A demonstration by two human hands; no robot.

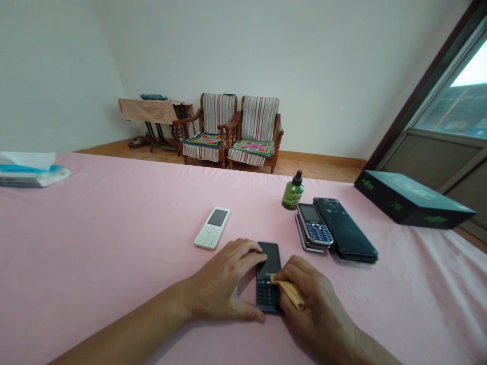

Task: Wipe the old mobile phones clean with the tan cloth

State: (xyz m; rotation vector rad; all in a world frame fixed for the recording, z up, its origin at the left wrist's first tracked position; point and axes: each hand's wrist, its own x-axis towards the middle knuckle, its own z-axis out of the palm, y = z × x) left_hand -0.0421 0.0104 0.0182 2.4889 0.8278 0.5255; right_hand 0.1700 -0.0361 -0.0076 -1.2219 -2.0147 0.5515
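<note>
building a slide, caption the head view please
Left hand touching a dark keypad phone, right hand holding a folded yellow cloth against it.

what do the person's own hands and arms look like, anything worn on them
The left hand and right hand are ungloved, with no ring or bracelet visible. The left forearm and right forearm show no sleeve or watch.

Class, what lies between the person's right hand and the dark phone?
In the head view, a folded yellow cloth lies there, pinched in the right hand, its tip at the dark phone.
</note>
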